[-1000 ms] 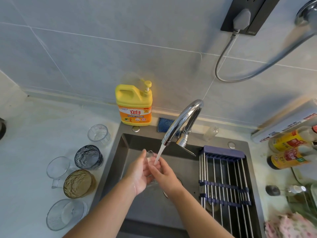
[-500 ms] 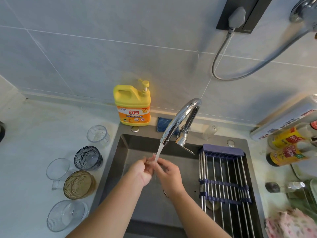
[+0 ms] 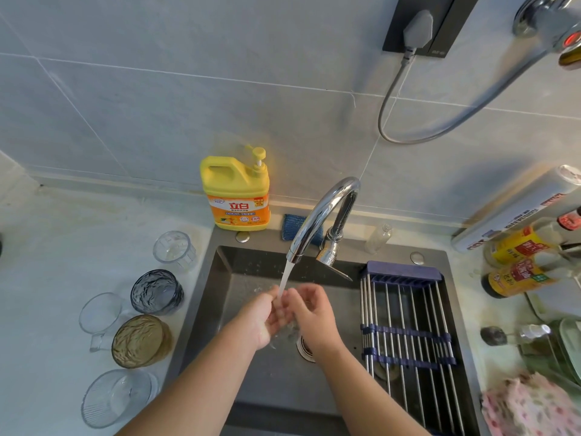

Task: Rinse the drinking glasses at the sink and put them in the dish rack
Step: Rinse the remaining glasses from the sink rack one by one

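Below me the dark sink (image 3: 226, 297) fills the view, dish rack (image 3: 405, 325) laid across its right side with nothing on its bars; the tap (image 3: 320, 215) runs onto my hands; left hand (image 3: 267, 319) and right hand (image 3: 309, 313) cup a clear glass (image 3: 287, 332) between them, barely visible, over the drain; five more glasses (image 3: 157, 292) wait on the counter (image 3: 47, 262) left of the basin, just beside it.

place: home kitchen | signs: sink (image 3: 239, 278) with running tap (image 3: 320, 215), dish-soap jug (image 3: 235, 196), sauce bottles (image 3: 518, 262), tiled wall (image 3: 157, 105)
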